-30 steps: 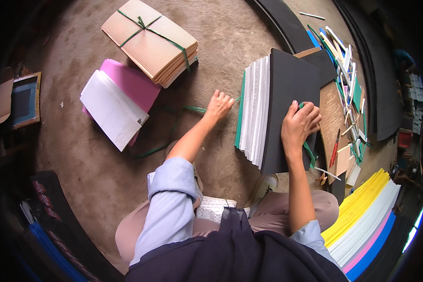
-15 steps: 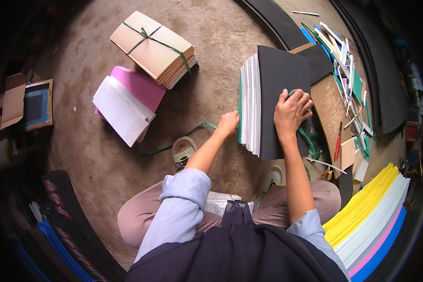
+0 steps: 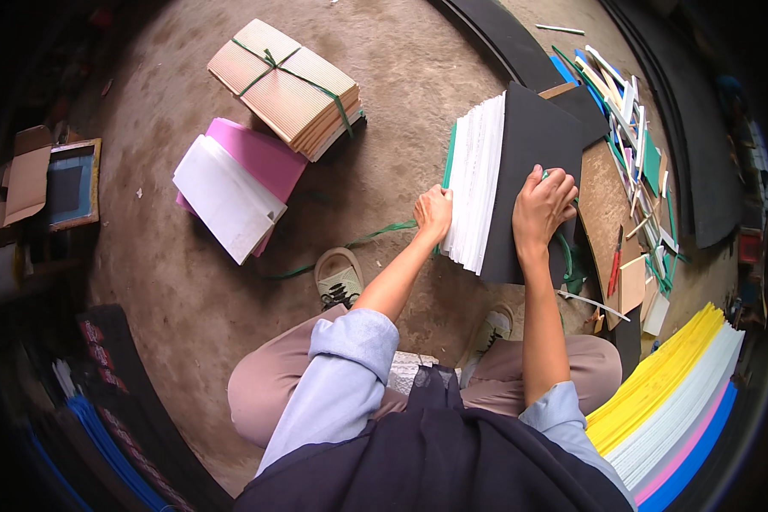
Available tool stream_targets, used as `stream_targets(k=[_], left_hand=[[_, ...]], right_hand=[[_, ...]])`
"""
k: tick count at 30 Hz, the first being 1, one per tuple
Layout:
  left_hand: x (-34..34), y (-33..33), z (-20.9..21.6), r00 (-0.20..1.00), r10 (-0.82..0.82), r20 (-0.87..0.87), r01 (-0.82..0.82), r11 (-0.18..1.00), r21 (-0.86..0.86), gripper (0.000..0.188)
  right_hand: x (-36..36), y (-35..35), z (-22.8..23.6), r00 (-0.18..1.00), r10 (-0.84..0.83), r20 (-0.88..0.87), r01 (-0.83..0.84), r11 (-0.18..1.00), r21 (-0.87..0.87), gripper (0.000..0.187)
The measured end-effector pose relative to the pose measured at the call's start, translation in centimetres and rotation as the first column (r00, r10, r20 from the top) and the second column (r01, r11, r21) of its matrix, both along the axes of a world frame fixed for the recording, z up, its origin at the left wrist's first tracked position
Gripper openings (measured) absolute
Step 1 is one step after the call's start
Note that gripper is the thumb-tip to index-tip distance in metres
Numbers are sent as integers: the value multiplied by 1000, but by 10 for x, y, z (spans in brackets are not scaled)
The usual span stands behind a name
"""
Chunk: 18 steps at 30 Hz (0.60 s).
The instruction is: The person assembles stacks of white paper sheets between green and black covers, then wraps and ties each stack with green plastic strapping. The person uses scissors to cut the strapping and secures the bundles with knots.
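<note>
A thick stack of white sheets point(image 3: 474, 192) with a black sheet point(image 3: 533, 145) on top lies on the dirt floor in front of me. My left hand point(image 3: 433, 213) presses against the stack's left side, fingers curled, next to a green strap point(image 3: 375, 235) that runs out from under the stack. On the black top sheet rests my right hand point(image 3: 541, 207), fingers closed around a bit of green strap.
A strapped bundle of brown cardboard point(image 3: 286, 85) and a pink and white sheet pile point(image 3: 235, 188) lie to the left. Scraps, offcuts and a red-handled tool point(image 3: 616, 260) litter the right. Yellow, white, pink and blue sheets point(image 3: 674, 401) are stacked at lower right. My shoes point(image 3: 340, 277) sit near the stack.
My left hand has moved from the floor strap to the stack's left side. My right hand has shifted on the black top sheet. The view has tilted a little.
</note>
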<state>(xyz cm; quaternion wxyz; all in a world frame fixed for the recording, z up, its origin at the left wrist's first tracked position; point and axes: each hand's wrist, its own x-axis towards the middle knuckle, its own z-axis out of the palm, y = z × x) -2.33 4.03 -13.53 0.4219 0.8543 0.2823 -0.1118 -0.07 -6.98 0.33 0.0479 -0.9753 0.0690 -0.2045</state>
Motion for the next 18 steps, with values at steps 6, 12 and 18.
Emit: stream_targets(k=[6, 12, 18], left_hand=[[29, 43, 4, 977, -212, -31, 209, 976, -65, 30], [50, 65, 106, 855, -410, -316, 482, 855, 194, 35], [68, 83, 195, 841, -537, -60, 509, 750, 422, 38]], right_hand=[[-2, 35, 3, 996, 86, 18, -83, 992, -99, 18], [0, 15, 0, 997, 73, -12, -73, 997, -10, 19], [21, -28, 45, 835, 383, -395, -169, 862, 478, 29]])
